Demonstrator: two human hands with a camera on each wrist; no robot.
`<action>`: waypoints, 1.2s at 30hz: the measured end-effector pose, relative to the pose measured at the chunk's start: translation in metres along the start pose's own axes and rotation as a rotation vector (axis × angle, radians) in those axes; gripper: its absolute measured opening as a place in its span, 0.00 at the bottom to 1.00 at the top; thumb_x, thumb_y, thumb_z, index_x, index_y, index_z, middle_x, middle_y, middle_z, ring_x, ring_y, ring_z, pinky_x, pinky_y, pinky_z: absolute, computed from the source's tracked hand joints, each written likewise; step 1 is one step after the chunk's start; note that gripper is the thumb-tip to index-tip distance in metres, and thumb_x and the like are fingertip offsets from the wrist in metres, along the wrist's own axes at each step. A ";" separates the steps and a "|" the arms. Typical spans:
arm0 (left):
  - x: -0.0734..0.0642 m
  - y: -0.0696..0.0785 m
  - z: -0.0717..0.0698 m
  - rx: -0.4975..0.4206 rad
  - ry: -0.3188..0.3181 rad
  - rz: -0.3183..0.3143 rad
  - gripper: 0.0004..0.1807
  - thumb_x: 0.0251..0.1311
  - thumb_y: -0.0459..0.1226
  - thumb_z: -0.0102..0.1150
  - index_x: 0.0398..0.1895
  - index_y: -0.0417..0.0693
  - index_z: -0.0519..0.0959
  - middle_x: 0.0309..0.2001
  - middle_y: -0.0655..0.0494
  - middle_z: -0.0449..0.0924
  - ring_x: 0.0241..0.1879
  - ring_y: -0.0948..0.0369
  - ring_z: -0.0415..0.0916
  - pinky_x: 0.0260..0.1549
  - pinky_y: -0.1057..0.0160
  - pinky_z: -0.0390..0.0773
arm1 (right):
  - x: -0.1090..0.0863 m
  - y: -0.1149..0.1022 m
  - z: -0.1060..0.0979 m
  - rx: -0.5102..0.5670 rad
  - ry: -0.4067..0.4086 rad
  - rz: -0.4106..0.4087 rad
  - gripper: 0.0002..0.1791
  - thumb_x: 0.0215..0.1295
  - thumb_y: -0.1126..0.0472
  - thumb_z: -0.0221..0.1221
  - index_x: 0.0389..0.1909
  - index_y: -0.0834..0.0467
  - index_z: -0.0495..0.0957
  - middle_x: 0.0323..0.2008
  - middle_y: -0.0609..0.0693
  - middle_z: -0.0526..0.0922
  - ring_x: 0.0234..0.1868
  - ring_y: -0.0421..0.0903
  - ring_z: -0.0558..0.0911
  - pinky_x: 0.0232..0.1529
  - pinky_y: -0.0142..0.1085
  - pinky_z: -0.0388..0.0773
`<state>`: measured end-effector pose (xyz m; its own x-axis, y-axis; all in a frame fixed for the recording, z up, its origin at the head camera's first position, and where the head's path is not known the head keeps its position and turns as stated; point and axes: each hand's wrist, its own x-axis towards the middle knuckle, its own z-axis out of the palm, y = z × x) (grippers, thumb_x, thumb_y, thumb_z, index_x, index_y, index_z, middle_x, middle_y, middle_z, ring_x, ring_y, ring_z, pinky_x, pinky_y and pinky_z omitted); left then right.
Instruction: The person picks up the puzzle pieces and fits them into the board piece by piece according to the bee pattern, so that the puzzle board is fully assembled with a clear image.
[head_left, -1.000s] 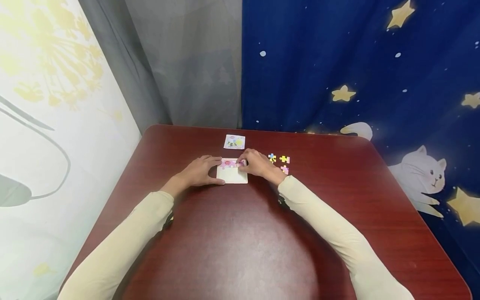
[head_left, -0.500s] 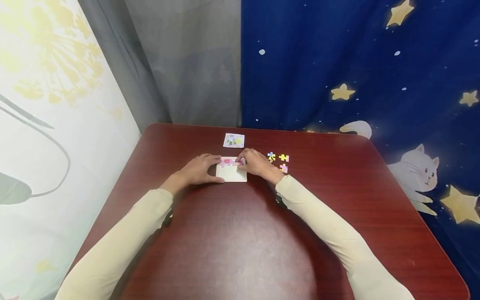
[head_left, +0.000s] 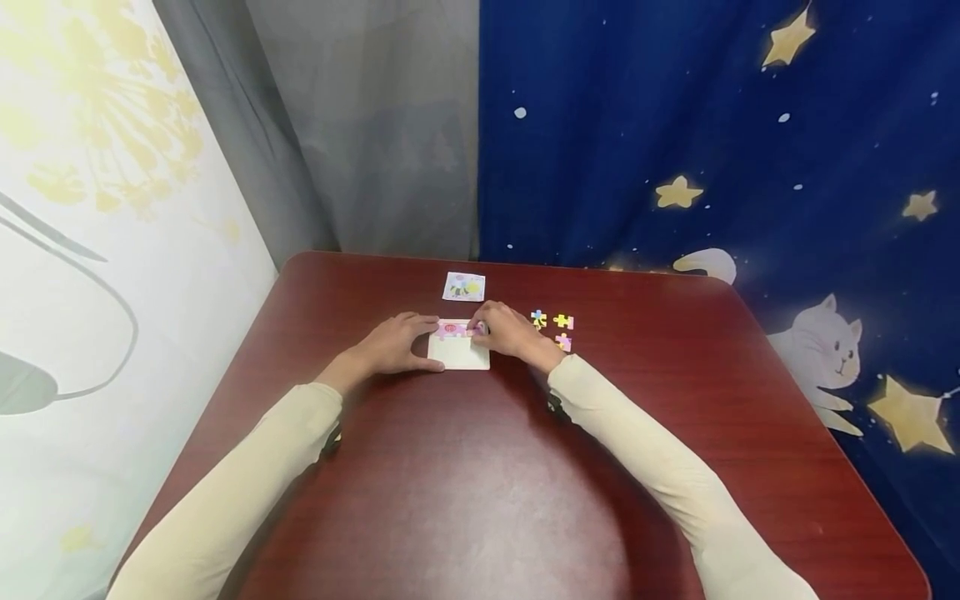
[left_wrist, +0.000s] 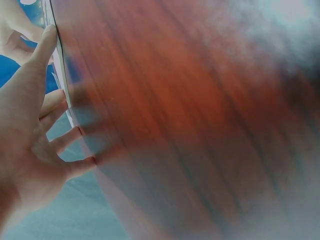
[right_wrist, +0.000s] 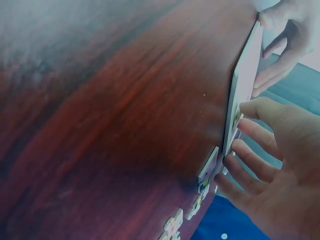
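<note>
A small white puzzle tray point(head_left: 459, 357) lies on the table, with a row of pink puzzle pieces point(head_left: 450, 330) along its far side. My left hand point(head_left: 392, 343) steadies the tray's left end, thumb at the near corner and fingertips at the far one; its fingers look spread and fairly straight in the left wrist view. At the tray's far right corner, my right hand point(head_left: 510, 329) pinches a puzzle piece point(right_wrist: 237, 116) between thumb and index finger, low against the tray. The fingers cover most of that piece.
Behind the tray lies a picture card point(head_left: 464, 287) with a bee on it. Loose puzzle pieces, among them a yellow one point(head_left: 563, 321) and a pink one point(head_left: 562, 342), sit right of my right hand. Curtains point(head_left: 570, 133) hang beyond the table's point(head_left: 420, 483) far edge.
My right hand stays at the tray's far right corner with only slight finger movement. The left hand keeps its place on the tray; the head view shifts a little.
</note>
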<state>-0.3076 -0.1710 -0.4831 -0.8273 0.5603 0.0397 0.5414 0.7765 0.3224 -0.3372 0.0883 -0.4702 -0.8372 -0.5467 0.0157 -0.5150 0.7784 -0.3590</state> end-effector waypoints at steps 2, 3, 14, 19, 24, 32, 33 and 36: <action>-0.001 0.000 0.000 0.001 -0.006 -0.004 0.51 0.53 0.66 0.72 0.73 0.43 0.73 0.75 0.48 0.69 0.74 0.44 0.63 0.70 0.39 0.65 | -0.001 0.000 0.001 0.006 0.000 0.005 0.14 0.69 0.57 0.68 0.52 0.57 0.88 0.56 0.54 0.83 0.54 0.47 0.79 0.55 0.40 0.78; -0.001 0.000 0.001 0.000 -0.009 -0.006 0.51 0.53 0.66 0.72 0.73 0.44 0.73 0.75 0.48 0.69 0.74 0.44 0.63 0.70 0.39 0.64 | -0.001 0.000 0.001 0.007 0.001 0.007 0.14 0.69 0.57 0.69 0.51 0.56 0.88 0.55 0.54 0.83 0.53 0.47 0.79 0.54 0.40 0.78; 0.000 -0.001 0.002 -0.004 -0.004 0.002 0.51 0.53 0.66 0.71 0.73 0.43 0.73 0.75 0.48 0.69 0.74 0.44 0.63 0.70 0.39 0.64 | 0.003 -0.005 -0.008 -0.021 -0.056 0.010 0.12 0.69 0.56 0.69 0.49 0.55 0.88 0.52 0.53 0.84 0.46 0.47 0.78 0.51 0.39 0.78; 0.000 -0.002 0.002 -0.001 0.002 -0.003 0.51 0.53 0.66 0.72 0.73 0.43 0.74 0.74 0.48 0.69 0.73 0.43 0.63 0.70 0.39 0.64 | 0.010 -0.007 -0.009 -0.030 -0.033 0.021 0.11 0.70 0.51 0.68 0.46 0.53 0.89 0.44 0.49 0.86 0.41 0.45 0.78 0.44 0.39 0.78; 0.002 -0.003 0.002 0.003 -0.006 -0.009 0.52 0.52 0.67 0.72 0.73 0.44 0.74 0.75 0.49 0.69 0.73 0.43 0.63 0.70 0.39 0.64 | 0.012 -0.004 -0.003 0.029 0.021 0.090 0.10 0.66 0.53 0.72 0.44 0.51 0.89 0.43 0.48 0.87 0.41 0.45 0.78 0.43 0.39 0.76; 0.002 -0.003 0.004 0.001 -0.001 0.006 0.52 0.53 0.67 0.71 0.73 0.43 0.73 0.75 0.49 0.69 0.74 0.44 0.63 0.69 0.39 0.65 | 0.011 -0.001 -0.002 0.119 0.036 0.163 0.10 0.63 0.53 0.74 0.44 0.50 0.91 0.43 0.47 0.86 0.43 0.45 0.77 0.45 0.39 0.75; 0.002 -0.003 0.004 0.001 -0.001 0.006 0.52 0.53 0.67 0.71 0.73 0.43 0.73 0.75 0.49 0.69 0.74 0.44 0.63 0.69 0.39 0.65 | 0.011 -0.001 -0.001 0.125 0.035 0.165 0.10 0.62 0.53 0.74 0.43 0.49 0.91 0.43 0.47 0.86 0.43 0.45 0.77 0.44 0.38 0.75; 0.001 -0.004 0.002 0.000 0.001 0.003 0.52 0.53 0.67 0.71 0.73 0.43 0.74 0.75 0.49 0.69 0.74 0.44 0.63 0.70 0.39 0.64 | 0.013 -0.001 0.000 0.136 0.043 0.159 0.10 0.62 0.54 0.75 0.42 0.50 0.91 0.41 0.48 0.86 0.42 0.45 0.78 0.43 0.39 0.76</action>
<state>-0.3103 -0.1723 -0.4866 -0.8256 0.5627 0.0416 0.5442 0.7745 0.3226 -0.3480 0.0805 -0.4693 -0.9143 -0.4048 -0.0124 -0.3491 0.8033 -0.4826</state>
